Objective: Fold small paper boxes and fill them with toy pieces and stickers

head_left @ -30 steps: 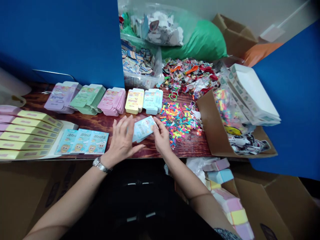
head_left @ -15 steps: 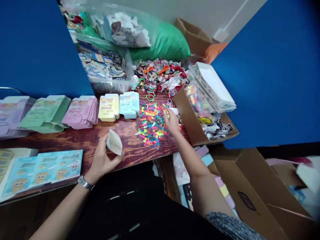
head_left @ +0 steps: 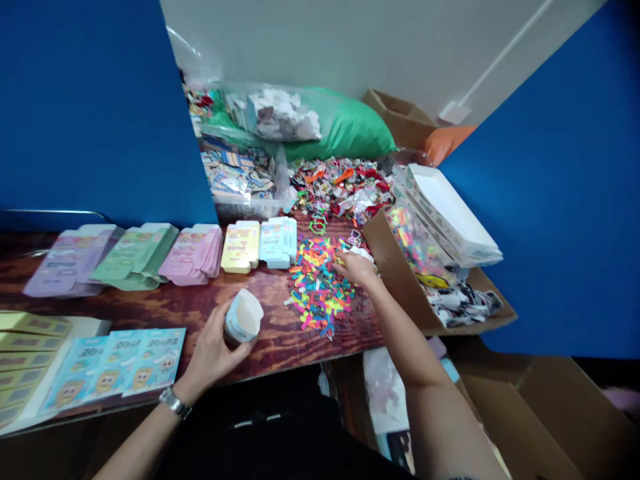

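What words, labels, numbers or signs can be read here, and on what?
"元", it seems: within the title on three light-blue printed cardboard boxes; other characters blurred.
Five pastel stacks of flat cardboard cartons: too small, blurred.
Open light-blue cardboard carton in the left hand: too blurred.
Yellow cardboard boxes at far left: too small.
No number is readable.

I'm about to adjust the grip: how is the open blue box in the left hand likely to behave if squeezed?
The blue box is probably light, since its rim looks like thin card. It likely flexes rather than staying rigid, and may crease under pressure: its mouth bows into a rounded opening within the left hand.
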The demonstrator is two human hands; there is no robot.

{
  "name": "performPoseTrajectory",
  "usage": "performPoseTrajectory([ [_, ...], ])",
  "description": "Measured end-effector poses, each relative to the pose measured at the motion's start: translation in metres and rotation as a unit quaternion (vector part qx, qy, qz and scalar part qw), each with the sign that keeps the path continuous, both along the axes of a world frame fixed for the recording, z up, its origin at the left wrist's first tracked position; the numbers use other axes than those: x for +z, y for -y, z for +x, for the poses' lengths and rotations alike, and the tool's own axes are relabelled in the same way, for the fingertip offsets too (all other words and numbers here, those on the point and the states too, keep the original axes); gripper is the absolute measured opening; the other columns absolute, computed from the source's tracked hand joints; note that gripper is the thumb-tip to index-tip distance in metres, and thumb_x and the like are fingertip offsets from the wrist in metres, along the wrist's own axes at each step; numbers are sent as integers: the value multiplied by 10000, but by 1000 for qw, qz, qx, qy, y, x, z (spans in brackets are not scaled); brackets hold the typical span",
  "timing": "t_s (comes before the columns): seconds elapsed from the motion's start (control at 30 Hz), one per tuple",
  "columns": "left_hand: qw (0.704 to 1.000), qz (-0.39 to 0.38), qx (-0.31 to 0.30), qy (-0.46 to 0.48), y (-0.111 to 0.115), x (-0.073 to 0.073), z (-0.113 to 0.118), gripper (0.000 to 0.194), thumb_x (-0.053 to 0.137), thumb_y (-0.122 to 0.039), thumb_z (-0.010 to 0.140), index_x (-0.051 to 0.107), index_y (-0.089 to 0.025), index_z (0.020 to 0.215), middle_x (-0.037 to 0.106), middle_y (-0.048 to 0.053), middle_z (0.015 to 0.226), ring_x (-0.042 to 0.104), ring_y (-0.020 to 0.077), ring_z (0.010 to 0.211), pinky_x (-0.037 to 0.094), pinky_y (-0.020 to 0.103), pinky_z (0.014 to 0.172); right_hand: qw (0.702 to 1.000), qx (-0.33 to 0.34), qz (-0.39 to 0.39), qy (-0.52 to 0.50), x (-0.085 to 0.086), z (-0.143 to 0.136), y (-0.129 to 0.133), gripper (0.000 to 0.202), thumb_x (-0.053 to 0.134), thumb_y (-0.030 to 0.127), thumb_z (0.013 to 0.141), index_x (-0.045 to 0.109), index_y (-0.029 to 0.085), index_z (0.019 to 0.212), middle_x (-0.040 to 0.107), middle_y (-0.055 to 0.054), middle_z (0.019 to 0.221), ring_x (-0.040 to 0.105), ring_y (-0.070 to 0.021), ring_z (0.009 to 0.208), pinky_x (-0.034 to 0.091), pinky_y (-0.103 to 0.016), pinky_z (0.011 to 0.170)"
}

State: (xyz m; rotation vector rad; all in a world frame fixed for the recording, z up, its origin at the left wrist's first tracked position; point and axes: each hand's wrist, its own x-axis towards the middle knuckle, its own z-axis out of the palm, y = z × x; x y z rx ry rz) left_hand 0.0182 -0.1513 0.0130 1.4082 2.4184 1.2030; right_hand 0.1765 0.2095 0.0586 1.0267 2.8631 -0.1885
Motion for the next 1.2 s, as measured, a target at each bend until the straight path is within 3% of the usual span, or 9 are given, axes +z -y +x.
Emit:
performPoseTrajectory([
  [0.17,1000,-18,18,-12,-1,-16,-2,678,639,-407,794,376,-144,1361,571,160,1230,616,294,1111,551,418,915,979,101,10,-177,76,-110,-12,437,466,400,983,543,217,1373,620,-60,1230,623,-184,1044,477,-280,926],
  [0.27,1000,-4,13,-18,-1,-26,-1,723,630,-327,771,343,-165,1414,579,164,1251,612,302,1136,554,427,925,959,198,14,-200,100,-204,-9,557,550,397,943,450,193,1452,566,-80,1311,597,-192,1110,457,-280,977],
  [0.4,1000,6,20,-16,-1,-38,3,845,620,-292,747,241,-208,1498,577,173,1268,612,338,1148,572,466,908,969,244,25,-25,86,-308,-12,743,616,447,900,293,247,1539,501,-102,1382,530,-256,1230,437,-312,1000],
  [0.5,998,36,38,22,-1,-54,3,989,628,-359,680,145,-313,1541,572,163,1274,624,378,1121,596,520,856,976,215,4,44,60,-354,-18,771,628,526,880,382,113,1483,557,-184,1291,572,-296,1163,457,-323,948],
  [0.57,997,56,37,28,-2,-68,2,1066,647,-404,633,108,-347,1551,587,168,1251,640,400,1080,616,522,789,977,211,2,44,46,-370,-21,712,558,573,912,454,76,1411,580,-205,1241,587,-304,1126,462,-334,926],
  [0.67,997,56,33,33,-2,-85,1,1119,680,-474,599,99,-374,1550,617,160,1215,651,413,1045,628,497,724,969,247,1,14,34,-386,-19,635,402,583,983,417,141,1438,543,-166,1307,529,-270,1217,419,-334,1007],
  [0.73,997,50,39,47,-2,-92,2,1115,668,-513,587,102,-406,1542,631,144,1197,651,419,1035,625,495,713,961,275,-1,7,30,-393,-14,644,450,573,968,381,173,1468,522,-151,1331,487,-271,1261,384,-347,1056],
  [0.97,991,10,63,116,-2,-92,12,1037,598,-548,638,91,-428,1536,609,113,1236,622,398,1115,592,474,801,950,306,-59,-17,23,-388,0,849,690,572,799,383,128,1455,538,-163,1283,539,-259,1145,434,-336,1004],
  [1.2,995,-24,58,74,1,-93,13,849,504,-436,778,216,-226,1549,626,120,1213,629,284,1113,528,298,899,930,309,-172,-102,15,-381,5,844,723,525,762,380,141,1431,593,-77,1220,535,-215,1137,428,-287,996],
])
